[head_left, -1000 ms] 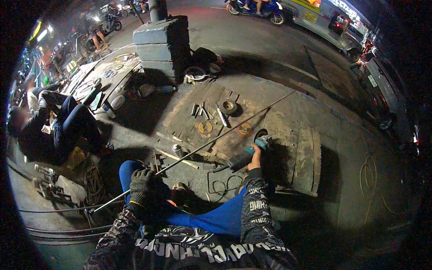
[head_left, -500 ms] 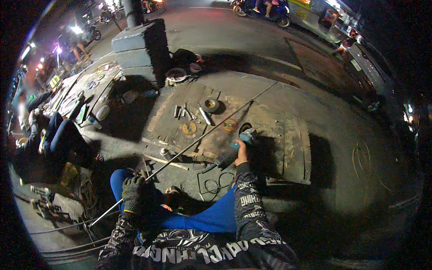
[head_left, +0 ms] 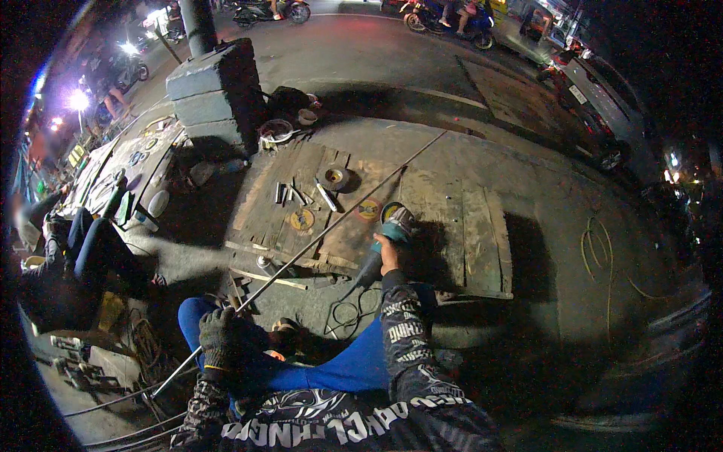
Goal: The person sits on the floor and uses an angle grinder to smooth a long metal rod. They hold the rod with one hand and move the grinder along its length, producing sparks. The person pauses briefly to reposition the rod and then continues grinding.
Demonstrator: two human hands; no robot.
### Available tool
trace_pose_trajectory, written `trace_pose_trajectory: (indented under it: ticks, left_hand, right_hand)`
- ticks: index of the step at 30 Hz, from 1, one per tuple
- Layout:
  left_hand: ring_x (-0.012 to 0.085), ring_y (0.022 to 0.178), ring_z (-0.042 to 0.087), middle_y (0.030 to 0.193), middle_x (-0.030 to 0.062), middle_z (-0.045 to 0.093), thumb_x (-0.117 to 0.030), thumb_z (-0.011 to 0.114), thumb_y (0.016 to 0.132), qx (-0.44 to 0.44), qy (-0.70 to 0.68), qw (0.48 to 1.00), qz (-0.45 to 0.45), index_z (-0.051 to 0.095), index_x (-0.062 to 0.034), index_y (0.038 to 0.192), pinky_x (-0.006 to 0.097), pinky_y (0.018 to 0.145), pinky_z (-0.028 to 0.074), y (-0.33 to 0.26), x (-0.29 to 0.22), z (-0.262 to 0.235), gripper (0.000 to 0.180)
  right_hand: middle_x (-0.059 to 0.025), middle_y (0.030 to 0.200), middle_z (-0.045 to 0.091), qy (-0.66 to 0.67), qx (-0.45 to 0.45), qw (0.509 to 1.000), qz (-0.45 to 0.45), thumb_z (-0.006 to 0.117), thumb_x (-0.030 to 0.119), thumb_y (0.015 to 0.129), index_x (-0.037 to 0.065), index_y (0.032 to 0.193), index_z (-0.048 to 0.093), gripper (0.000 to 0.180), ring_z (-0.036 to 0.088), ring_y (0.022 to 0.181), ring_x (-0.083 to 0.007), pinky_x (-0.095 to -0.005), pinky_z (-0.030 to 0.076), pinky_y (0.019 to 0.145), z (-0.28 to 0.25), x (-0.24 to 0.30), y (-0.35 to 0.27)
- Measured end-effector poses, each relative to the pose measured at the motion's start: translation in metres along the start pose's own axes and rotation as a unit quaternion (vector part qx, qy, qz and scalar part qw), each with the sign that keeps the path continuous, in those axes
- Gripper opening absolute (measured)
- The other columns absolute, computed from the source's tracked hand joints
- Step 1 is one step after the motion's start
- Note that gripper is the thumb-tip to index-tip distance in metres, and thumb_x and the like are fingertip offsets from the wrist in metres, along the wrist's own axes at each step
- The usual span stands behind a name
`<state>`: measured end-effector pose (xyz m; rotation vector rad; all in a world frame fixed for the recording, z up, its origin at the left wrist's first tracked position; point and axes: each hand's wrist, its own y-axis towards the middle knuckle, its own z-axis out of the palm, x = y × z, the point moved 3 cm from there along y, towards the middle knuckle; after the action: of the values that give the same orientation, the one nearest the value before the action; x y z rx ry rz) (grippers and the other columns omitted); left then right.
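A dark work glove covers my left hand (head_left: 222,339), which is closed around a long thin metal rod (head_left: 324,236) by my left knee. The rod runs diagonally away from me, across a low wooden board (head_left: 482,260). My bare right hand (head_left: 388,255) is wrapped around a teal and black angle grinder (head_left: 397,230), over the board's near part. The grinder's round disc (head_left: 391,210) faces the rod, to its right; a gap shows between them. Two yellow-brown cutting discs (head_left: 302,220) lie on the board, beside several short metal pieces (head_left: 325,196) and a thick dark roll (head_left: 336,178).
A spray can (head_left: 265,265) and a loop of cable (head_left: 350,315) lie before my knees. Coiled wire (head_left: 599,245) rests on the pavement at right. A concrete post base (head_left: 215,98) stands beyond the board. Another person sits at left, legs bent (head_left: 94,233). Motorcycles (head_left: 456,22) occupy the road.
The whole view has shifted, so most things sit farther left. My right hand has tilted the grinder more upright, slightly nearer the rod. My left hand keeps its hold on the rod.
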<state>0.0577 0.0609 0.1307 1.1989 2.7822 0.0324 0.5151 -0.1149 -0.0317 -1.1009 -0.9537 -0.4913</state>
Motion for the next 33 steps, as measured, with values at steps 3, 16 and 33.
trace_pose_trajectory:
  ticks: [3, 16, 33]
  left_hand:
    - [0.0337, 0.103, 0.062, 0.104, 0.0120, 0.067, -0.027, 0.065, 0.086, 0.013, -0.016, 0.999, -0.035, 0.064, -0.0112, 0.116, 0.048, 0.097, 0.043, -0.002, 0.001, 0.004, 0.034]
    - [0.0346, 0.097, 0.063, 0.102, 0.0135, 0.066, -0.029, 0.065, 0.086, 0.033, -0.025, 0.999, -0.030, 0.059, -0.0117, 0.125, 0.048, 0.090, 0.045, -0.006, -0.007, 0.006, 0.044]
    - [0.0359, 0.105, 0.063, 0.115, 0.0138, 0.067, -0.037, 0.078, 0.077, 0.116, -0.119, 0.981, -0.103, 0.059, -0.0122, 0.129, 0.048, 0.091, 0.046, -0.011, -0.004, 0.053, 0.061]
  right_hand:
    - [-0.0159, 0.156, 0.036, -0.027, -0.044, 0.999, -0.005, 0.082, 0.047, 0.073, 0.004, 0.150, 0.039, 0.098, 0.036, 0.141, -0.0330, -0.0463, 0.033, 0.112, -0.001, 0.008, 0.001]
    - [-0.0302, 0.159, 0.027, -0.250, -0.199, 0.945, -0.068, 0.089, 0.046, 0.068, -0.010, 0.154, 0.017, 0.126, 0.029, 0.148, -0.0373, -0.0428, 0.025, 0.120, -0.010, 0.000, 0.032]
    - [-0.0323, 0.162, 0.012, -0.389, -0.092, 0.901, -0.172, 0.084, 0.065, 0.066, 0.006, 0.159, -0.015, 0.148, 0.019, 0.151, -0.0443, -0.0490, 0.019, 0.123, 0.004, 0.036, -0.073]
